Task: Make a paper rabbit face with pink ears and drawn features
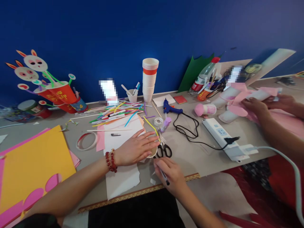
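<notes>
Pen (164,177) is sitting in the right hand (171,175), fingers closed around it, with its front end near the round thing (153,152) under the left hand (136,147). That hand is lying flat, fingers apart, not clamping anything. I'm watching from afar, so I can't tell how hard it's pressing.

What's worrying me: with just a flat hand covering it, the round thing could skid and throw the pen off. Scissors (162,146) are lying just beside the fingers, so a slip could knock them too. The cord (219,148) of the glue gun (174,110) is looping loosely, and a snag might drag the gun.

Containers: a white cup (132,97) is holding markers (137,89) and a stick (124,89). Beside it, a tall cup stack (149,83) is standing nested; a bump would probably topple it. 2 rabbit figures (35,63) are poking out of red cups (63,94) at left. Over right, a bottle (197,83) is standing near another cup (204,95) of stuff I'm not making out.
</notes>
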A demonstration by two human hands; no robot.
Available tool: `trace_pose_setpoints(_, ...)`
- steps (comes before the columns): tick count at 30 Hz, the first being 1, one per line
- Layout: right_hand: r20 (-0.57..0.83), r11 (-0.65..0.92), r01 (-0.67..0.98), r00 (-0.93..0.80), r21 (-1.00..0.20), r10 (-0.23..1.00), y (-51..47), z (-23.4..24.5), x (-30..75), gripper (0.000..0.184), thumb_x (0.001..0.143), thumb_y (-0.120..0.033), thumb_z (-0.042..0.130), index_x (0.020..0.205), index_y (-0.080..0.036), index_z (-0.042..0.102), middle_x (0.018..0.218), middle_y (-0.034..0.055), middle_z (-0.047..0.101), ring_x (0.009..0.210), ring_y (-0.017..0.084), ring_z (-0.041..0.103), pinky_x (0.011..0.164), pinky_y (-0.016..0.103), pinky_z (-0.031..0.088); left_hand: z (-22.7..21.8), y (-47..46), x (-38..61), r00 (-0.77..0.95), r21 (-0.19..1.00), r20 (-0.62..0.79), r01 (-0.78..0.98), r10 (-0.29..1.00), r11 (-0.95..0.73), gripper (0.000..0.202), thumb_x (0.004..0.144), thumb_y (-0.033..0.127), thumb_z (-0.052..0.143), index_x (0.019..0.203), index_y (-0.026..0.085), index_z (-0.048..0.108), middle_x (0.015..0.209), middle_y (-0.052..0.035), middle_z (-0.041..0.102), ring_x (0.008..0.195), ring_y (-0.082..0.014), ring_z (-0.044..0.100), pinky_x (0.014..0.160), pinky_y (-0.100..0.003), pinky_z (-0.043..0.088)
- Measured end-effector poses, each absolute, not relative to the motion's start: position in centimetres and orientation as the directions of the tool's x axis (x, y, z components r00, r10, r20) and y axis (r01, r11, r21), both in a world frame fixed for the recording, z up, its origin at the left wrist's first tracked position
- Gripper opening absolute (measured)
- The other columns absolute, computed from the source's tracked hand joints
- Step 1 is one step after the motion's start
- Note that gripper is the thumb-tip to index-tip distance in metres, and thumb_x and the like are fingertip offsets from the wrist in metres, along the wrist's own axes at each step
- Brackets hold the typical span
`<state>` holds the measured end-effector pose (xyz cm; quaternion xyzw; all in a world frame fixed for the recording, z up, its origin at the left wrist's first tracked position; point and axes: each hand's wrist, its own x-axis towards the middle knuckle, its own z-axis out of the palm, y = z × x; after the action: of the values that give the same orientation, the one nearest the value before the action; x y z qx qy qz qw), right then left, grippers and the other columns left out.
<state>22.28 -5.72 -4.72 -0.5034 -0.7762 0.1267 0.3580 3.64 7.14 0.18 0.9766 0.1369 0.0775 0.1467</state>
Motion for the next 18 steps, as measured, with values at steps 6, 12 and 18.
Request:
trace_pose_setpoints(6, 0.470, 0.514, 0.672, -0.270, -0.533, 0.840, -6.5, -5.0, 20.7, 0.020, 0.088, -0.006, 0.047, 0.091, -0.020, 0.061, 0.073, 0.0046, 0.065, 0.065, 0.018, 0.058, 0.062, 0.027, 0.046, 0.1, 7.2, 3.7, 0.955, 0.294, 0.097, 0.241, 0.280, -0.925, 0.048, 0.101, 0.032, 0.034, 0.148, 0.021, 0.035, 0.156, -0.0052, 0.035, 0.148, -0.0238, 0.021, 0.121, -0.049, 0.010)
trace_pose_setpoints(12, 0.481, 0.453, 0.610, -0.131, -0.650, 0.867, -7.5, -4.7, 21.6, 0.016, 0.089, -0.010, 0.050, 0.097, -0.021, 0.059, 0.074, 0.0038, 0.065, 0.064, 0.017, 0.060, 0.061, 0.027, 0.048, 0.0, 7.2, 3.6, 0.955, 0.270, 0.107, 0.239, 0.276, -0.933, 0.048, 0.102, 0.032, 0.034, 0.148, 0.021, 0.034, 0.156, -0.0042, 0.035, 0.148, -0.0238, 0.019, 0.121, -0.049, 0.009)
trace_pose_setpoints(18, 0.192, 0.093, 0.408, 0.207, -0.908, 0.959, -6.0, -4.8, 24.7, 0.011, 0.094, -0.028, 0.053, 0.101, -0.020, 0.056, 0.076, 0.0034, 0.066, 0.063, 0.016, 0.062, 0.056, 0.025, 0.049, -0.2, 7.2, 3.6, 0.948, 0.286, 0.128, 0.245, 0.290, -0.926, 0.049, 0.101, 0.031, 0.035, 0.149, 0.023, 0.033, 0.155, -0.0050, 0.038, 0.148, -0.0240, 0.019, 0.121, -0.049, 0.006)
